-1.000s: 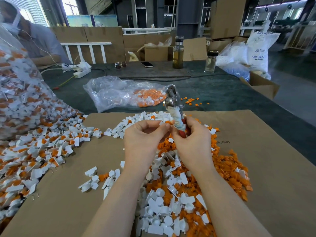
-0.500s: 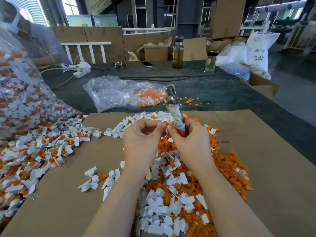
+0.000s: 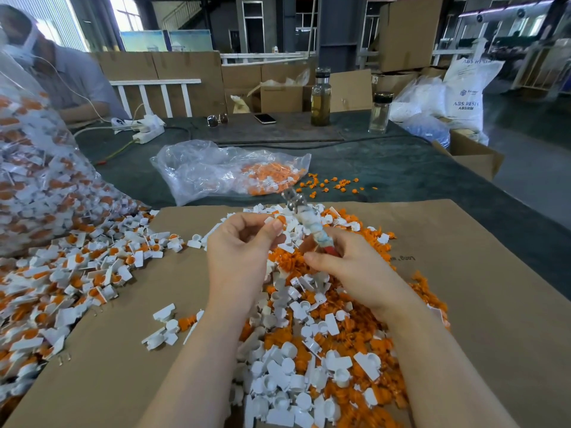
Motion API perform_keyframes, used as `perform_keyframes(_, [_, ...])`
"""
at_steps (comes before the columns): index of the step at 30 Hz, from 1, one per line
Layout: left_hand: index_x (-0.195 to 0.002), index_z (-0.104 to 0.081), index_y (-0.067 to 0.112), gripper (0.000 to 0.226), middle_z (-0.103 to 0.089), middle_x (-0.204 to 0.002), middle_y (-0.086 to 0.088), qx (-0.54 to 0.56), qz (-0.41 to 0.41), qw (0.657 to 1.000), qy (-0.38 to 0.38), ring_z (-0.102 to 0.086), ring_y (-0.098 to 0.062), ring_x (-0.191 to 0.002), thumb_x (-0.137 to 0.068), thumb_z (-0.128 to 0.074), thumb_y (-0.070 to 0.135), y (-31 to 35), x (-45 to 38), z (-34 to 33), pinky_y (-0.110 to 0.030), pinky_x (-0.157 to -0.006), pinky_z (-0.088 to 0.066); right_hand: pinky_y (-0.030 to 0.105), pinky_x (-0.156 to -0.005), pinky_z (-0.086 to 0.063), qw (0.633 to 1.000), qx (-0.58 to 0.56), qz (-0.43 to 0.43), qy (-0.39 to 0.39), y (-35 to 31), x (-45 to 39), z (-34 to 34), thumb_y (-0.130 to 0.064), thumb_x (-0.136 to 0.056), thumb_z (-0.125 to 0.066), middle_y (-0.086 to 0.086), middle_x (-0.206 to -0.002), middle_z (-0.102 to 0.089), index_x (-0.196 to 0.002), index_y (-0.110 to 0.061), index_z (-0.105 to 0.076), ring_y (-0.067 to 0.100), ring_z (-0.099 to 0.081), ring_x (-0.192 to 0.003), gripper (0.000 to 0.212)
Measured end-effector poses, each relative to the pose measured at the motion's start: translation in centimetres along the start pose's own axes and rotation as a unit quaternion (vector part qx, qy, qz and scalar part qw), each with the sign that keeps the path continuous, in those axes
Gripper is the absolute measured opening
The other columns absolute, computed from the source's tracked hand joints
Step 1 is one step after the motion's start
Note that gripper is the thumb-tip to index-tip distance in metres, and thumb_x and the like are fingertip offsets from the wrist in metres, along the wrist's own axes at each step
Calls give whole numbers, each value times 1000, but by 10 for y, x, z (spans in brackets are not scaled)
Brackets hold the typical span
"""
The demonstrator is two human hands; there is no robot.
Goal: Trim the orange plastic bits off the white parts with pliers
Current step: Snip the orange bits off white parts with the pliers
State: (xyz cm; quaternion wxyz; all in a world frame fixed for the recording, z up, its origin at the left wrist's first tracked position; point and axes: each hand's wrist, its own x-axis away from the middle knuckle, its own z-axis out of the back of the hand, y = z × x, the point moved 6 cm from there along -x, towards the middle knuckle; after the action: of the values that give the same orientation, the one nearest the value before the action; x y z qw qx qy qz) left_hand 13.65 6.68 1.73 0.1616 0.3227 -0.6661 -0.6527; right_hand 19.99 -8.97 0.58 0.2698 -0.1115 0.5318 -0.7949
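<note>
The left hand [image 3: 244,242] is pinching a small white moulded plastic part [image 3: 272,222] between thumb and fingertips, holding it up just above the far end of the mixed heap of white parts and orange offcuts [image 3: 312,341]. The right hand [image 3: 349,270] is gripping the red-handled metal pliers with cloth-wrapped shank [image 3: 306,220], fingers curled round the handles, the steel nose pointing away over the heap's far edge; whether the jaws are apart I cannot tell.

To do this step well, I judge the part should be turning so its orange bit is facing the pliers, with the fingertips staying behind the cut and the nose closing flush against the white body, so the offcut is dropping onto the heap.

The heap is lying on a brown cardboard sheet [image 3: 482,304]. Left of the heap, a spill of untrimmed white-and-orange pieces [image 3: 71,273] is spreading from a large clear plastic sack [image 3: 34,168]. Beyond the heap, a crumpled clear bag holding orange scraps [image 3: 228,171] is lying on the dark green table [image 3: 401,168], with loose orange bits just beside it. Nothing is blocking the cut, though loose pieces crowding under the wrists could be snagging.
</note>
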Motion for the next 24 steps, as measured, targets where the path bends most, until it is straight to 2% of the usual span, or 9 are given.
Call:
perform_keyframes(2, [-84, -72, 13, 7, -76, -74, 0, 14, -6, 1000, 0, -74, -14, -69, -86, -74, 6, 1, -2, 2, -14, -61, -54, 36, -86, -51, 998, 45, -16, -39, 2, 0, -4, -28, -90, -65, -2, -99, -67, -108, -23, -62, 13, -64, -92, 18])
perform_keyframes(5, [-85, -72, 13, 8, -75, -73, 1, 28, -16, 999, -4, -73, -11, -68, -86, -73, 5, 2, -3, 5, -14, -61, -54, 31, -88, -49, 996, 60, -20, -66, 1, 1, -7, -28, -90, -66, -10, -105, -65, -121, -22, -59, 6, -62, -95, 32])
perform_keyframes(8, [-82, -71, 15, 12, -74, -71, 3, 35, -26, 999, -8, -73, -10, -67, -87, -72, 4, 3, -5, 6, -14, -62, -54, 24, -85, -46, 995, 55, -21, -82, 3, 2, -7, -26, -90, -65, -13, -107, -64, -125, -22, -57, 2, -61, -96, 36])
perform_keyframes(13, [-83, -71, 15, 11, -73, -70, 4, 35, -32, 999, -18, -72, -10, -67, -86, -72, 5, 3, -4, 6, -14, -63, -54, 17, -69, -40, 993, 89, 5, -75, 1, 1, -8, -25, -90, -64, -22, -85, -58, -115, -27, -57, -4, -57, -79, 25])
perform_keyframes(15, [-83, -71, 14, 10, -73, -68, 5, 38, -34, 999, -19, -70, -7, -65, -87, -72, 5, 4, -4, 7, -14, -63, -53, 11, -56, -40, 992, 110, 26, -64, -2, 1, -9, -20, -90, -61, -29, -69, -57, -97, -36, -56, -7, -54, -63, 19])
perform_keyframes(16, [-83, -70, 14, 10, -72, -67, 6, 41, -34, 998, -20, -70, -6, -64, -87, -71, 5, 5, -4, 7, -14, -62, -53, 11, -53, -40, 991, 118, 34, -59, -4, 1, -10, -17, -90, -60, -32, -64, -55, -90, -39, -54, -6, -53, -59, 23])
perform_keyframes(19, [-84, -70, 11, 9, -71, -66, 7, 56, -31, 998, -22, -68, -5, -63, -87, -70, 3, 6, -3, 8, -13, -62, -53, 14, -47, -39, 990, 127, 43, -51, -5, 1, -13, -12, -89, -58, -22, -61, -55, -81, -44, -50, -2, -50, -52, 34])
perform_keyframes(24, [-83, -70, 12, 10, -71, -66, 6, 64, -26, 997, -18, -68, -6, -63, -87, -69, 2, 6, -2, 9, -14, -63, -53, 15, -49, -36, 988, 143, 44, -41, -6, 0, -15, -10, -87, -56, -16, -63, -54, -76, -39, -53, -2, -50, -54, 31])
